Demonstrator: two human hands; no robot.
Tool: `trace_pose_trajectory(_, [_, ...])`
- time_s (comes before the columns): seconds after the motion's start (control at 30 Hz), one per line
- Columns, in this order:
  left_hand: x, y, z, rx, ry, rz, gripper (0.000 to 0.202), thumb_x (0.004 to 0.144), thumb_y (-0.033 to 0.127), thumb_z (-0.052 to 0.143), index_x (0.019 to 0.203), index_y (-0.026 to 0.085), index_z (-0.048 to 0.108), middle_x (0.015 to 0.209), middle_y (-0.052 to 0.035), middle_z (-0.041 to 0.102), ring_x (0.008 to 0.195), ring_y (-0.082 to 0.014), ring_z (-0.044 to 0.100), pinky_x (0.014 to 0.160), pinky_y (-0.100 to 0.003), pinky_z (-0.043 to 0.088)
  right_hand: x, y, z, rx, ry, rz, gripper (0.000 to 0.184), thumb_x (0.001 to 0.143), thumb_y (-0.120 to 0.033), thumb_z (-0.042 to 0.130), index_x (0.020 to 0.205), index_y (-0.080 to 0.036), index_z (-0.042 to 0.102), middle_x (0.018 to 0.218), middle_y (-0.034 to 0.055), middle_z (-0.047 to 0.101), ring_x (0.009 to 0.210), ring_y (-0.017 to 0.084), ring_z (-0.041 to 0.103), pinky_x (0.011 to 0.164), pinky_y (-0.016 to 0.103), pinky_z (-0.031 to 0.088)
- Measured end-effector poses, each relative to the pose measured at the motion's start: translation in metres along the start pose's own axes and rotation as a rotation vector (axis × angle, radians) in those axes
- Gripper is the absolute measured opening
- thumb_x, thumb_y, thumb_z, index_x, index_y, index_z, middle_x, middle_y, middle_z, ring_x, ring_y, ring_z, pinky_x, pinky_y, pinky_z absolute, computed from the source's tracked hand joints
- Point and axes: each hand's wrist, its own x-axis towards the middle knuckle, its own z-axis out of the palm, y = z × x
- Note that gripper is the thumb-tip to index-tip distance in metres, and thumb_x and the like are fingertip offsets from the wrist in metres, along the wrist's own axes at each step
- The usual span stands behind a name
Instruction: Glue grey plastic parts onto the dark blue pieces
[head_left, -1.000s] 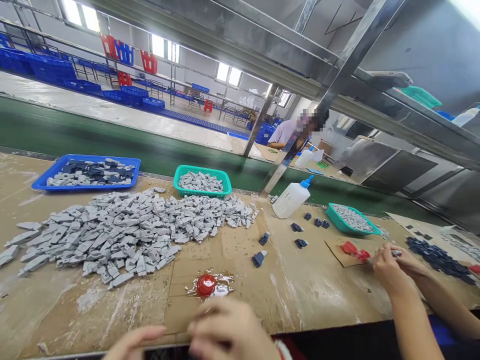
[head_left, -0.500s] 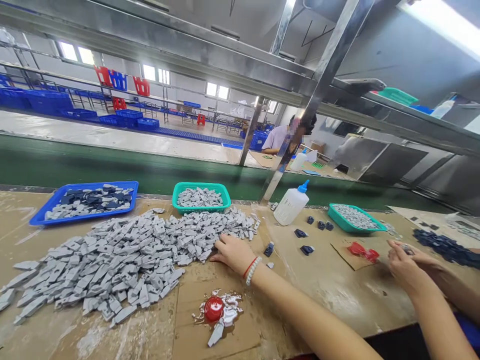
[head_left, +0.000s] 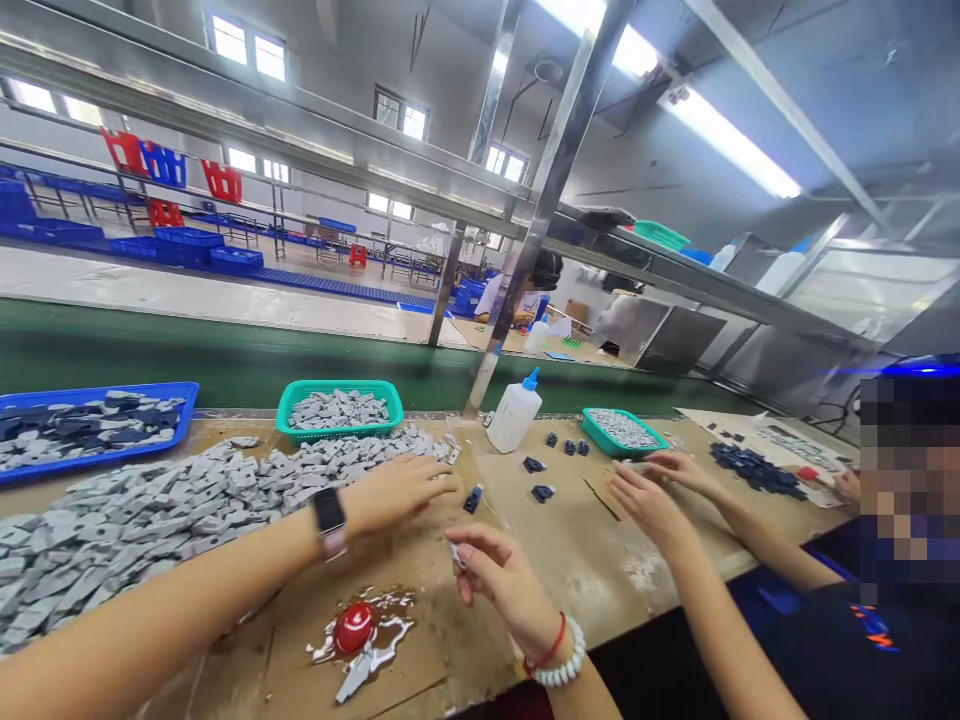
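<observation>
A big heap of small grey plastic parts (head_left: 157, 510) covers the left of the cardboard-topped bench (head_left: 570, 550). My left hand (head_left: 401, 487), with a dark watch on the wrist, lies at the heap's right edge, its fingers stretched out over the last parts. My right hand (head_left: 499, 580), wearing a red string and a white bead bracelet, hovers near the front edge and pinches a small grey part (head_left: 455, 556). A red cap in a glue puddle (head_left: 354, 628) sits in front, with a grey part lying in it.
A green basket (head_left: 339, 408) and a blue tray (head_left: 90, 425) hold more parts. A white glue bottle (head_left: 514, 412), dark blue parts (head_left: 541, 492) and another green basket (head_left: 622, 430) stand to the right. A co-worker's hands (head_left: 651, 497) work there. A green conveyor (head_left: 225, 365) runs behind.
My right hand has drawn back from the heap with a grey part. My left hand has reached out to the heap's edge. The view has swung right, showing the co-worker beside me.
</observation>
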Motion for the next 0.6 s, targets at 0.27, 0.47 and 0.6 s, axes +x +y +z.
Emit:
trace_pose_trajectory(0.27, [0.106,-0.021,0.07,-0.065,-0.19,0.102,0.015,0.09,0.026,0.065,0.098,0.013,0.065,0.105,-0.0065,0.066,0.099,-0.0214,0.063,0.09,-0.044,0.052,-0.044,0.008,-0.037,0.342,0.145,0.071,0.049,0.058,-0.049,0.089,0.092,-0.018,0.072,0.061,-0.0028,0.059,0.046,0.006,0.053,0.046,0.018,0.044])
trace_pose_trajectory(0.47, [0.093,-0.014,0.04,-0.264,-0.055,-0.164,0.021,0.091,0.034,0.063,0.092,0.012,0.064,0.095,-0.0053,0.066,0.093,-0.0206,0.063,0.088,-0.043,0.05,-0.043,0.016,-0.021,0.216,0.138,0.073,0.042,0.064,-0.046,0.086,0.093,-0.018,0.075,0.089,0.0062,0.07,0.062,0.014,0.067,0.057,0.025,0.054])
trace_pose_trajectory(0.6, [0.034,0.016,-0.012,-0.498,0.09,-0.388,0.025,0.094,0.038,0.056,0.104,0.015,0.059,0.088,-0.0025,0.066,0.078,-0.0162,0.063,0.077,-0.033,0.052,-0.046,0.022,0.002,0.043,0.258,0.131,0.048,0.056,-0.043,0.09,0.094,-0.017,0.074,0.074,0.0038,0.07,0.059,0.016,0.066,0.058,0.027,0.055])
